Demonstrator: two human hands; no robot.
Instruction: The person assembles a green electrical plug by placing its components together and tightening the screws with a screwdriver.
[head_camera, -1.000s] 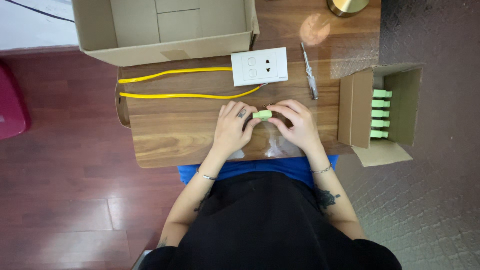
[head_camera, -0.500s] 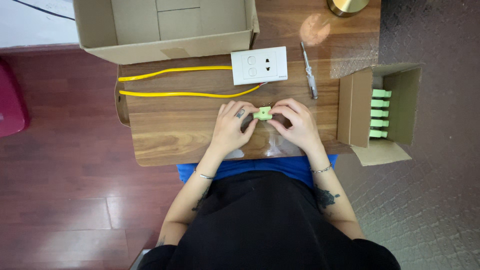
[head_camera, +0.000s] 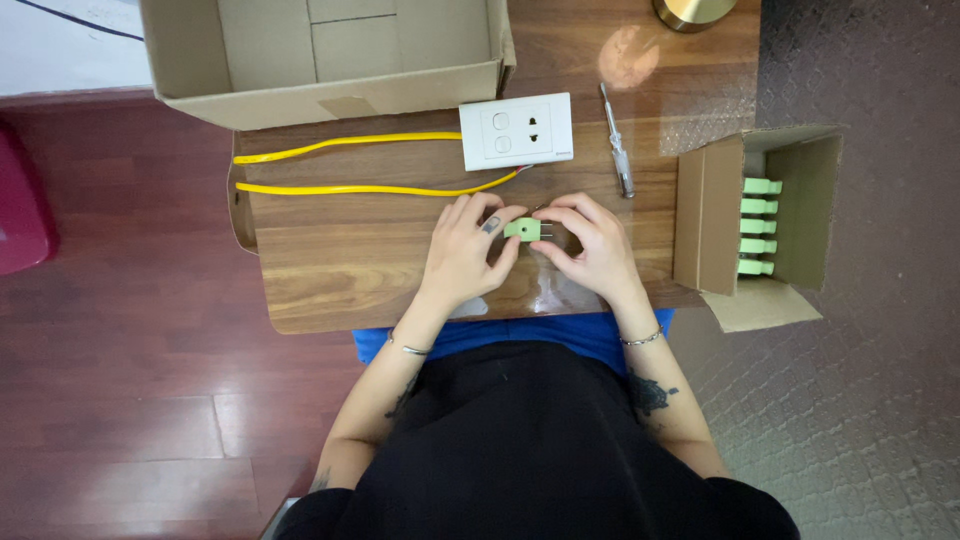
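A small light-green plug (head_camera: 522, 229) with metal prongs pointing right is held over the wooden table (head_camera: 340, 270). My left hand (head_camera: 465, 250) grips its left side with thumb and fingers. My right hand (head_camera: 590, 245) pinches it at the prong end. Just beyond the hands lies a white wall socket plate (head_camera: 516, 131) with a yellow cable (head_camera: 350, 188) running left from it.
A screwdriver (head_camera: 618, 152) lies right of the socket plate. A small open cardboard box (head_camera: 760, 225) at the table's right edge holds several green plugs. A large open cardboard box (head_camera: 320, 50) stands at the back. A brass object (head_camera: 690, 10) is at the far right corner.
The green plug has been turned in my hands; its flat face and prongs now show. Both hands stay at the same spot on the table.
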